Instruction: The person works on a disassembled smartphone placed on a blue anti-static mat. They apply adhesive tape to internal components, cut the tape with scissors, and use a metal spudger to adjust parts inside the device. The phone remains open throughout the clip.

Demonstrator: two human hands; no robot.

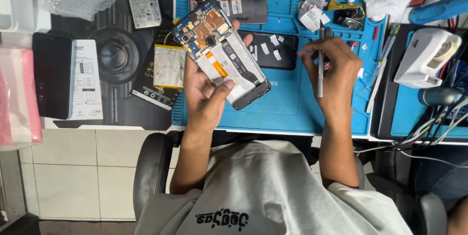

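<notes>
**Opened phone in the left hand: handling notes**

Head view. My left hand (207,93) is closed around an opened phone (220,52), thumb lying across the lower face and fingers wrapped behind the frame. I hold it tilted above the left part of the blue work mat (292,103), clear of the surface. My right hand (329,71) is pinched shut on a slim metal tool (321,64), held roughly upright over the mat's centre, to the right of the phone.

Handling judgement: the phone looks light and stiff along its frame, but fragile across its open face, where the circuit board, copper shielding and an orange flex strip lie exposed. I would grip only the long side edges, as now, and keep the thumb off the flex strip and the board.

Relative to the mat: a dark back cover (270,49) rests on its upper middle, with white tape pieces on it. A loose battery (144,6) lies beyond its left edge.
</notes>
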